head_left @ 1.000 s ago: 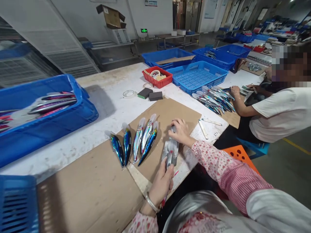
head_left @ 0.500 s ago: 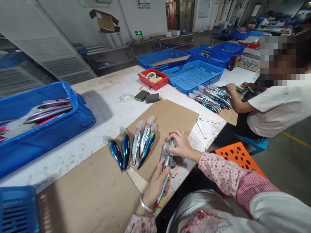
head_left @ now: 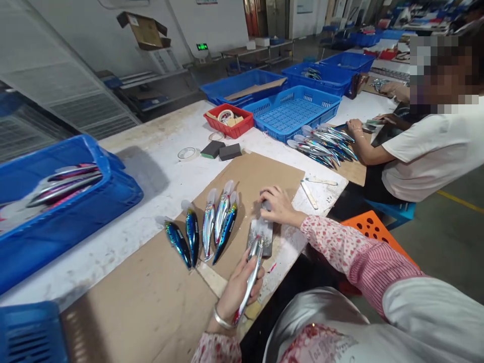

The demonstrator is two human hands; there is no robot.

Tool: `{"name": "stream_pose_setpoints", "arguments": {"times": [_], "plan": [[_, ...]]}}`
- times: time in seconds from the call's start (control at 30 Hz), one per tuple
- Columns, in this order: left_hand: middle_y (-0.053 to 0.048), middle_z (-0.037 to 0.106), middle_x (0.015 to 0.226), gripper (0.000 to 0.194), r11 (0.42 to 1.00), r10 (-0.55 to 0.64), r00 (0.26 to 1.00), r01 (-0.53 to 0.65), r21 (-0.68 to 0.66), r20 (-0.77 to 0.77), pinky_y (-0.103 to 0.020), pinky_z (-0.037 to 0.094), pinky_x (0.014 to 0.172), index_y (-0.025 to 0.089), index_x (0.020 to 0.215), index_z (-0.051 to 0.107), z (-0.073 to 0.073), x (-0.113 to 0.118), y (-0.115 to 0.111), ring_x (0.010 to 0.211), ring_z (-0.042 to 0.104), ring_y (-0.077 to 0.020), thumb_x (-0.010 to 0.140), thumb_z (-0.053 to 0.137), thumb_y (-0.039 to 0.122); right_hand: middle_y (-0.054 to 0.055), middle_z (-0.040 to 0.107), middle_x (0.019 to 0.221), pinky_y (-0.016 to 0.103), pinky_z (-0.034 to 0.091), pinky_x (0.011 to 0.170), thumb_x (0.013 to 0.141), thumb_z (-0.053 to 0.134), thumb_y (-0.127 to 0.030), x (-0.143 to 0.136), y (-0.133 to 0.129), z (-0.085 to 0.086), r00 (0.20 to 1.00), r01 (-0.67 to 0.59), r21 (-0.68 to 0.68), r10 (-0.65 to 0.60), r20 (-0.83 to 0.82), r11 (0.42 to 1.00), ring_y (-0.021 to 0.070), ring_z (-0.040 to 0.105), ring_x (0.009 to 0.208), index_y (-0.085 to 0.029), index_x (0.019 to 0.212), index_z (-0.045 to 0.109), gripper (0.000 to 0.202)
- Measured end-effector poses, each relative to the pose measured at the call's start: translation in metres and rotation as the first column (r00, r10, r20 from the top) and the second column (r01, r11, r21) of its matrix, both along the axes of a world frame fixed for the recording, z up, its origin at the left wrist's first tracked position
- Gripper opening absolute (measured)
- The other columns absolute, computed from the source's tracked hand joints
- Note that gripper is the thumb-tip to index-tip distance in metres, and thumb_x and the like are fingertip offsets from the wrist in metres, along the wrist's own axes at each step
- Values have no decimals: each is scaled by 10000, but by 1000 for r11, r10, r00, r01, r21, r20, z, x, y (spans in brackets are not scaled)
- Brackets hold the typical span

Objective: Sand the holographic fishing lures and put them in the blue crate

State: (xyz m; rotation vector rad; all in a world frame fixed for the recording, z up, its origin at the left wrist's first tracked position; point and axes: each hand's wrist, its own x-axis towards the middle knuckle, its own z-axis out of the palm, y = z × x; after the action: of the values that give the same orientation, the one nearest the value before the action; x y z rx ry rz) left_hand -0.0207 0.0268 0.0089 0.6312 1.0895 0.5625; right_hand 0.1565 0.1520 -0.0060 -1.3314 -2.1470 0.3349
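Observation:
My left hand (head_left: pixel 236 290), with a bracelet at the wrist, is wrapped round a silver fishing lure (head_left: pixel 250 282) with a red tail. The lure's upper end lies over a grey block (head_left: pixel 266 234) on the cardboard (head_left: pixel 264 171). At the far end of that block, my right hand (head_left: pixel 278 205) has its fingers closed on a small dark grey piece (head_left: pixel 266 203). To the left of my hands, several blue and silver lures (head_left: pixel 208 224) with clear lips lie side by side on the cardboard.
A blue bin (head_left: pixel 124 194) of lures stands at the left. Behind the cardboard are dark sanding blocks (head_left: pixel 230 151), tape (head_left: pixel 188 154), a red basket (head_left: pixel 236 128) and a blue crate (head_left: pixel 295 113). At the right a person (head_left: pixel 427 151) sits beside piled lures (head_left: pixel 325 143).
The lure in my left hand has turned to show its silver side, and the hand has moved slightly down. My right hand is farther from the lure. More of the grey block shows.

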Motion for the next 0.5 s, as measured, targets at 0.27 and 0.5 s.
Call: {"name": "stream_pose_setpoints", "arguments": {"times": [0.27, 0.5], "plan": [[105, 446, 663, 578, 1000, 1, 999, 0, -30, 33, -135, 165, 331, 284, 1176, 370, -8, -7, 1, 361, 270, -10, 758, 601, 609, 55, 588, 1177, 400, 399, 938, 726, 671, -267, 7, 10, -11, 995, 40, 0, -40, -96, 999, 242, 503, 1095, -224, 947, 643, 227], [69, 485, 639, 661, 970, 214, 972, -200, 135, -98, -186, 256, 351, 194, 1266, 397, 17, 6, -19, 359, 342, -40, 824, 423, 686, 133, 640, 1028, 481, 435, 900, 714, 619, -390, 53, 12, -28, 938, 136, 36, -118, -326, 990, 293, 585, 1030, -238, 831, 655, 195]]}}
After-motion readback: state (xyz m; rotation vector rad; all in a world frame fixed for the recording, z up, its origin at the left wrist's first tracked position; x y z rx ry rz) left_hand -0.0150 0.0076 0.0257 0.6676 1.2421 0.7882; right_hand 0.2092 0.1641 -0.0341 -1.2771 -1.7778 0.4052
